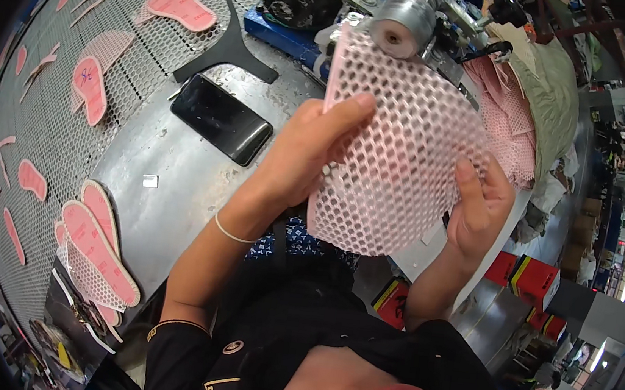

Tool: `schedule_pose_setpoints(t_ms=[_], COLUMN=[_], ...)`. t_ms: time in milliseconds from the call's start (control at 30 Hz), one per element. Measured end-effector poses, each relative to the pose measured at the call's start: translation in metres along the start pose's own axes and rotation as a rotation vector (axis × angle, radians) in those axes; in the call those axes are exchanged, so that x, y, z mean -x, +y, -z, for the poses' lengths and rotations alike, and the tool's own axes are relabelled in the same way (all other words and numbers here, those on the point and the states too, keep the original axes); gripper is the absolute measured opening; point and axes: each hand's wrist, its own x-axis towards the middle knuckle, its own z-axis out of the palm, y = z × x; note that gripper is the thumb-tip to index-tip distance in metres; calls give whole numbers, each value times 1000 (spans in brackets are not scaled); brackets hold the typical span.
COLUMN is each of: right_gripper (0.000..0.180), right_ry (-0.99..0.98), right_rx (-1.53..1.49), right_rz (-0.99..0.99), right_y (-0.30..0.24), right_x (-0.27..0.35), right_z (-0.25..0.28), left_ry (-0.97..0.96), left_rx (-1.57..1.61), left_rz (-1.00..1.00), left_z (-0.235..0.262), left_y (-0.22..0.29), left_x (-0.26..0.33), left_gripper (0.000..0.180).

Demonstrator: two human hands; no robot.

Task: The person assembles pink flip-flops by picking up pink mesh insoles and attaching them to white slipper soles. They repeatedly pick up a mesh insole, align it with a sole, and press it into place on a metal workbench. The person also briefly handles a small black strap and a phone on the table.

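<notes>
Both hands hold a pink mesh fabric piece (399, 166) with a straight left edge and a curved right side. Its top end lies against the metal roller (402, 28) of a machine. My left hand (306, 145) grips the piece along its left edge, thumb on top and the other fingers hidden beneath. At the right edge, my right hand (482, 209) pinches the mesh between thumb and fingers.
A dark phone (221, 119) lies on the metal worktop (142, 150), near a black forked bracket (225, 49). Pink insoles (98, 245) are piled at lower left. More pink pieces ride a mesh conveyor (46, 121). Pink mesh fabric (500, 112) is heaped right of the machine.
</notes>
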Motion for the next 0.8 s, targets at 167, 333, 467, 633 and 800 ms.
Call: schedule_pose_setpoints(t_ms=[167, 333, 467, 633, 800], right_gripper=[25, 25, 28, 35, 37], right_ry=[-98, -147, -106, 85, 114], right_rx=[-1, 20, 53, 115, 134], right_rz=[-116, -63, 3, 65, 46], right_y=[2, 6, 5, -1, -6], right_x=[-10, -2, 28, 64, 67], right_z=[-36, -41, -7, 32, 40], left_ry=[158, 177, 92, -128, -130], left_rx=[-22, -75, -127, -211, -172], left_rz=[-130, -196, -175, -89, -44], left_z=[22, 34, 24, 7, 0], left_y=[14, 14, 0, -26, -29], left_x=[27, 47, 46, 29, 19], left_gripper=[35, 33, 35, 49, 40])
